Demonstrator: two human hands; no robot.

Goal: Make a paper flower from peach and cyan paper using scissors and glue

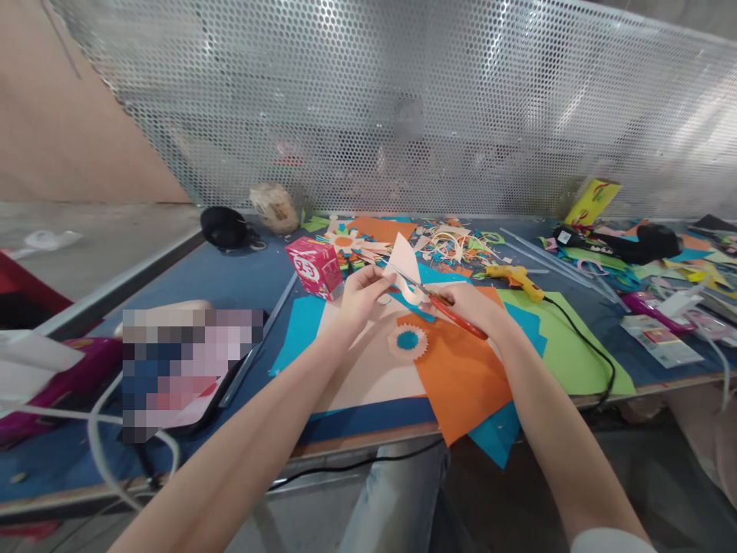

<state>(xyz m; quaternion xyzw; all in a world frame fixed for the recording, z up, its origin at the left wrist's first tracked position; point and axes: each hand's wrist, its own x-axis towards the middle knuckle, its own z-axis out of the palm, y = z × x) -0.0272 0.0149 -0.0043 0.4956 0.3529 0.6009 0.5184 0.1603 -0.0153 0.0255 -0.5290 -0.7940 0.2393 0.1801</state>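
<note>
Pinched in the fingers of my left hand [366, 289] is a pale pink piece of paper [402, 255], its pointed end upward. My right hand [469, 306] grips orange-handled scissors [457, 316], whose blades reach left across the paper close to my left fingertips. A curled strip of the pale paper [410, 295] hangs by the blades. Below my hands, a fringed pale paper ring [409, 340] with a blue centre lies on pale pink sheets [357, 369]. An orange sheet [464, 376] and blue sheets [500, 434] lie under and beside my right forearm.
A pink box [315, 267] stands left of my hands. Paper scraps [454, 244] lie behind them. To the right are a yellow glue gun [515, 279] with a black cord and green sheets [581, 338]. A tablet-like device [190, 369] sits at left; perforated metal mesh [368, 92] rises behind.
</note>
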